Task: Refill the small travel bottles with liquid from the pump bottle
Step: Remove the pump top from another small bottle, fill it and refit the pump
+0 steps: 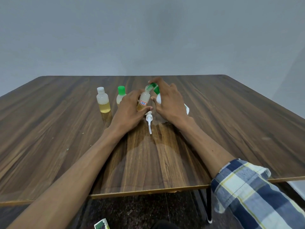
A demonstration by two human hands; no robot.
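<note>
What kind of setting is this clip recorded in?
Probably a bare indoor room set up for the recording, not a bathroom or kitchen: a plain grey wall, a wood-grain table on thin black metal legs, and only a few small bottles on it.

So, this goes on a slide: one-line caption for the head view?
Left hand steadies a labelled travel bottle while the right hand tips the pump bottle into it.

Table (214, 113) wood-grain, slight sheen; travel bottles (103, 100) translucent plastic.
</note>
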